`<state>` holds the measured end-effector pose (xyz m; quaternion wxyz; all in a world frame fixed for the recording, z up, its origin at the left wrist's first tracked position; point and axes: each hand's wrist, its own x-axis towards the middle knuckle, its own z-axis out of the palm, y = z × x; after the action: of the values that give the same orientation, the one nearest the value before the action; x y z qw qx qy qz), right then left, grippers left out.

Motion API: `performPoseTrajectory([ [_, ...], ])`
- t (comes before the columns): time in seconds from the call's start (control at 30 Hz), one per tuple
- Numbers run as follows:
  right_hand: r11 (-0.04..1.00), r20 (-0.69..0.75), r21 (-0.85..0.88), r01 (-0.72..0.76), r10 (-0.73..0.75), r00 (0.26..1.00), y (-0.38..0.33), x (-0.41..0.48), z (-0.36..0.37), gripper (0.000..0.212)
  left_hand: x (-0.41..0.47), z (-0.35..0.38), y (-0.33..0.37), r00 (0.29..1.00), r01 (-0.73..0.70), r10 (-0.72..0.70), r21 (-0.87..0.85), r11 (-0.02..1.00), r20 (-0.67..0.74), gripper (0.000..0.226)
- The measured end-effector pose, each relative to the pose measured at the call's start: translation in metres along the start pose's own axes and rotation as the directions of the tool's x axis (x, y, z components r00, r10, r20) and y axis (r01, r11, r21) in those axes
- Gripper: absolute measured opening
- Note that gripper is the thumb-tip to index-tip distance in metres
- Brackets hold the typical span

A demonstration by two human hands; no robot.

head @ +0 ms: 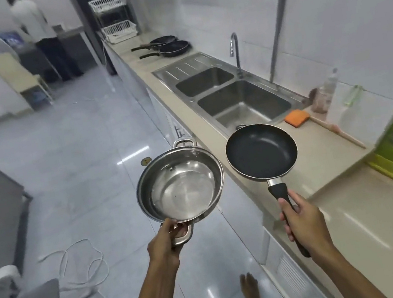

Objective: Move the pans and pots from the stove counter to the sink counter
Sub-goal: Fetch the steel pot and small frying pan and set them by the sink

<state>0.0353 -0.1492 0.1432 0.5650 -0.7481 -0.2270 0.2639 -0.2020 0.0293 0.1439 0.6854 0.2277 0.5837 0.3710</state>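
Beige counter [322,153] holds a steel double sink [234,100] above glossy tiled floor [73,157].

We see a shiny steel pot [180,184], empty, two loop handles, carried over the floor, near left. Black frying pan [261,152], empty, carried level at the counter's edge, right. Two more black pans [173,48] [162,40] rest far along the counter, handles pointing left.
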Motion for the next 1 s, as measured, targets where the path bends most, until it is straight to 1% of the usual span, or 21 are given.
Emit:
performPoseTrajectory([
  [0.1, 1.000, 0.036, 0.020, 0.022, -0.023, 0.999, -0.013, 0.062, 0.034, 0.034, 0.051, 0.027, 0.031, 1.000, -0.010, 0.010, 0.008, 1.000, -0.028, 0.026],
  [0.23, 1.000, 0.045, 0.005, 0.003, -0.003, 0.999, -0.034, 0.147, 0.075, 0.041, 0.113, 0.067, 0.078, 0.998, 0.014, -0.012, 0.028, 1.000, -0.065, 0.032],
  [0.37, 0.999, 0.077, -0.037, 0.003, 0.000, 0.997, -0.058, 0.232, 0.118, 0.042, 0.178, 0.109, 0.128, 0.998, 0.001, 0.001, 0.036, 0.999, -0.067, 0.036],
  [0.47, 0.999, 0.089, -0.041, -0.032, 0.036, 0.995, -0.072, 0.286, 0.148, 0.044, 0.219, 0.132, 0.158, 0.998, 0.010, -0.008, 0.030, 1.000, -0.067, 0.040],
  [0.53, 0.998, 0.108, -0.042, -0.045, 0.049, 0.993, -0.079, 0.327, 0.172, 0.043, 0.255, 0.148, 0.179, 0.998, 0.021, -0.020, 0.020, 1.000, -0.060, 0.040],
  [0.63, 0.997, 0.112, -0.040, -0.061, 0.065, 0.992, -0.088, 0.383, 0.211, 0.048, 0.310, 0.170, 0.211, 0.998, 0.030, -0.029, 0.005, 1.000, -0.059, 0.037],
  [0.77, 0.998, 0.077, -0.029, -0.054, 0.056, 0.995, -0.106, 0.457, 0.272, 0.045, 0.394, 0.199, 0.261, 0.999, 0.041, -0.041, 0.005, 0.999, -0.033, 0.031],
  [0.9, 0.997, 0.037, -0.024, -0.080, 0.081, 0.996, -0.125, 0.528, 0.331, 0.039, 0.483, 0.228, 0.319, 0.999, 0.049, -0.048, 0.049, 0.998, -0.021, 0.034],
  [0.97, 0.997, 0.018, 0.016, -0.075, 0.075, 0.997, -0.146, 0.569, 0.365, 0.035, 0.530, 0.247, 0.361, 0.998, 0.050, -0.051, 0.074, 0.996, 0.023, 0.036],
  [1.0, 0.998, 0.005, 0.007, -0.069, 0.069, 0.998, -0.154, 0.589, 0.380, 0.035, 0.554, 0.256, 0.379, 0.998, 0.040, -0.043, 0.093, 0.995, 0.038, 0.035],
])
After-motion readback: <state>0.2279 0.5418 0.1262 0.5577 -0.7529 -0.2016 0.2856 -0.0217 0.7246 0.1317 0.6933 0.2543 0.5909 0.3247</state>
